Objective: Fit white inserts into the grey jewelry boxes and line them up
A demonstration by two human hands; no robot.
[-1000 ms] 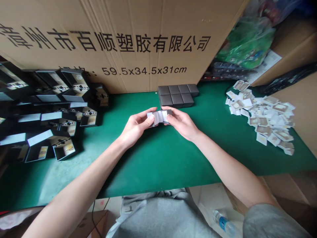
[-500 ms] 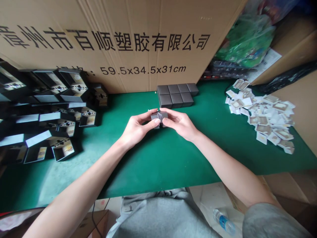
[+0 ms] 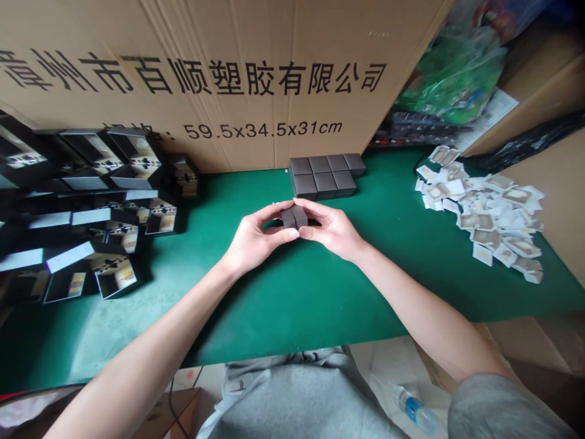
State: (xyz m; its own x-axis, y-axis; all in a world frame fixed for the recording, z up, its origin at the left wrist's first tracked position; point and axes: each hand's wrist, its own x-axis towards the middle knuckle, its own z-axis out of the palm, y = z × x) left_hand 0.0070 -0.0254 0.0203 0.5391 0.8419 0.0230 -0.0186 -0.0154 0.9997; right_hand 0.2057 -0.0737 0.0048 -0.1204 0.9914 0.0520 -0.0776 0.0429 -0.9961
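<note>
In front of the stacked boxes, both hands hold one small dark grey-brown box (image 3: pixel 287 217) with a seam running down its middle. My left hand (image 3: pixel 256 239) grips its left side, thumb at the near edge and fingers behind. My right hand (image 3: pixel 336 233) grips the right side in the same way, and the two thumb tips nearly meet at the seam. The inside of the box cannot be seen. Just beyond the fingertips sits a tight block of several closed dark boxes (image 3: pixel 323 183).
Several open black boxes (image 3: pixel 116 277) with pale inserts crowd the green table (image 3: pixel 283 305) at left. A heap of small white pieces (image 3: pixel 503 213) lies at right. A large printed carton (image 3: pixel 256 36) stands behind. A plastic bottle (image 3: pixel 415 410) lies below the table edge.
The box in my hands has turned and its two halves now sit flush, where a gap with lighter faces showed before. My hands have barely moved.
</note>
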